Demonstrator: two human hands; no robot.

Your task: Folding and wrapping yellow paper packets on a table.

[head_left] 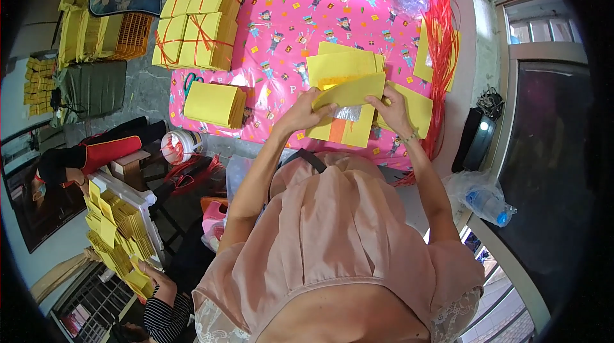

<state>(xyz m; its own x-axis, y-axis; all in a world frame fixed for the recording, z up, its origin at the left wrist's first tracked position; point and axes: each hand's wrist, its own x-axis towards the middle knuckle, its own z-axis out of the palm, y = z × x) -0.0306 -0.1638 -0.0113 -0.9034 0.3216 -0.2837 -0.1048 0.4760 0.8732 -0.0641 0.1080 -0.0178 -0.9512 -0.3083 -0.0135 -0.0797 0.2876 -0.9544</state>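
Between my two hands a yellow paper sheet (348, 92) is lifted and bent, one end in each hand. My left hand (303, 113) pinches its left end, thumb on the near side. At the right end, my right hand (394, 113) closes on the corner with thumb and fingers. Beneath lie more yellow papers (358, 134), with a silver patch and an orange strip showing partly under the lifted sheet. A neat stack of yellow paper (211, 105) stands to the left, teal-handled scissors (191, 81) at its far left corner.
Yellow bundles tied with red string (201, 17) stand at the table's far left. Red plastic strands (441, 68) hang along the right side of the pink patterned tablecloth (275, 23). At left, other people sit by a white table (148, 228) with yellow papers; a white bucket (181, 145) stands nearer.
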